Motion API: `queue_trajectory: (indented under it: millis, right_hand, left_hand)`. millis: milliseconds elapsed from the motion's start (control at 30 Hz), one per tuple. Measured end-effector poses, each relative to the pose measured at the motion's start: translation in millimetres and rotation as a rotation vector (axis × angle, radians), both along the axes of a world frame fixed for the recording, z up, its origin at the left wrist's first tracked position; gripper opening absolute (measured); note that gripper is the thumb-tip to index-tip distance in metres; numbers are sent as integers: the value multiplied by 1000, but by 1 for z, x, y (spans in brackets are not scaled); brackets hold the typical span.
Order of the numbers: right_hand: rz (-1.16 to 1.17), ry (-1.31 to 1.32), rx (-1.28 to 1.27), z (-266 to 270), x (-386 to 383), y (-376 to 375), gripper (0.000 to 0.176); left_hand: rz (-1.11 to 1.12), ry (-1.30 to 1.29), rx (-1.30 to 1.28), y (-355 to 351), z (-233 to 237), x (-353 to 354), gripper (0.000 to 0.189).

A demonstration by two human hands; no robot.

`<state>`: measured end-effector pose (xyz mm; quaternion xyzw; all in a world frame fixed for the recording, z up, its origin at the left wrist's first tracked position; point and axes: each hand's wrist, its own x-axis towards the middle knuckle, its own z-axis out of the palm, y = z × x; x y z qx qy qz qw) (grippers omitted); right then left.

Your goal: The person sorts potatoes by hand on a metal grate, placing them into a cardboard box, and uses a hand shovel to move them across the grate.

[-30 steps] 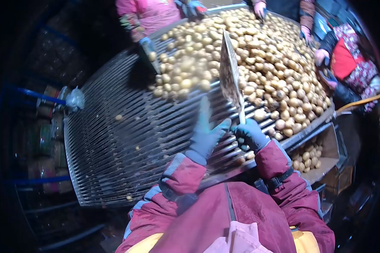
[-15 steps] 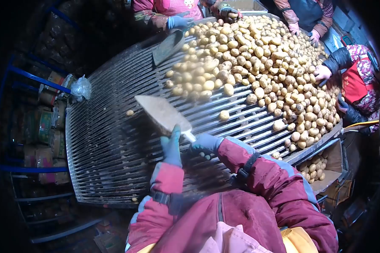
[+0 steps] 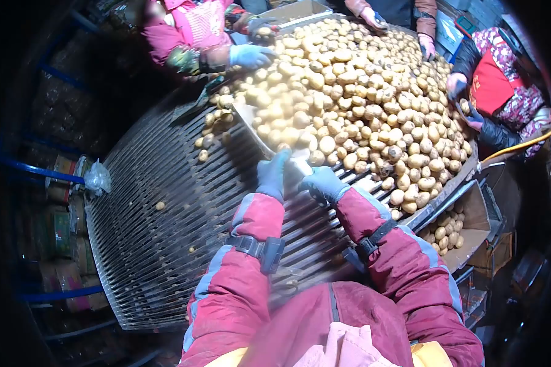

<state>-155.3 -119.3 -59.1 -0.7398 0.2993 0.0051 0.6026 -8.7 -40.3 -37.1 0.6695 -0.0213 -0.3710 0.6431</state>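
Both of my gloved hands hold a pale, wide-bladed scoop (image 3: 256, 136). My left hand (image 3: 274, 174) is closed at the rear edge of its blade. My right hand (image 3: 324, 183) wraps round the short handle. The blade is tilted against the near left side of a large heap of potatoes (image 3: 373, 98). Blurred potatoes (image 3: 278, 110) lie over or just beyond the blade, partly hiding it. Beneath my hands runs a slatted metal table (image 3: 159, 244).
A person in pink reaches a gloved hand (image 3: 251, 56) to the heap's far left, beside a dark scoop (image 3: 193, 107). Other people's hands (image 3: 427, 46) work along the back and right. A cardboard box (image 3: 471, 229) with potatoes stands below the right edge. One loose potato (image 3: 160, 206) lies on the slats.
My hands and the scoop have moved forward from the bare slats to the potato heap. The view has shifted right. Potatoes now lie farther left, near the dark scoop.
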Motion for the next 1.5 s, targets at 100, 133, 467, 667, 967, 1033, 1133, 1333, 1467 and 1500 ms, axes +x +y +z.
queue_trajectory:
  millis: [100,133,467,667,967,1033,1133,1333,1467,1500]
  right_hand:
    - [-46,-15,32,14,-24,-12,28]
    - [-39,-42,-25,21,-32,-15,27]
    - [-355,-131,305,49,-81,-17,34]
    - [-172,-27,540,77,-88,5,30]
    - [-200,-10,551,92,-126,36,38]
    - [-310,-143,579,67,-150,42,40]
    - [-413,-201,531,55,-205,46,34]
    - [-861,-217,512,102,-332,86,32]
    - [-1147,-112,295,125,-427,125,29]
    - [-1235,-79,240,137,-446,139,28]
  left_hand:
    - [-1,-128,-21,-18,15,-25,38]
    - [-22,-91,-46,-20,43,-41,37]
    - [-206,-302,-247,-46,86,-86,51]
    - [-163,-299,-334,-9,88,-101,75]
    - [-458,-546,94,124,73,-98,78]
    - [-591,-504,194,156,49,-94,76]
    - [-796,-484,342,188,20,-107,69]
    - [-1096,-279,27,194,-24,-148,65]
    - [-1393,-792,15,174,-22,-170,88]
    - [-1408,-885,19,175,-26,-177,89]
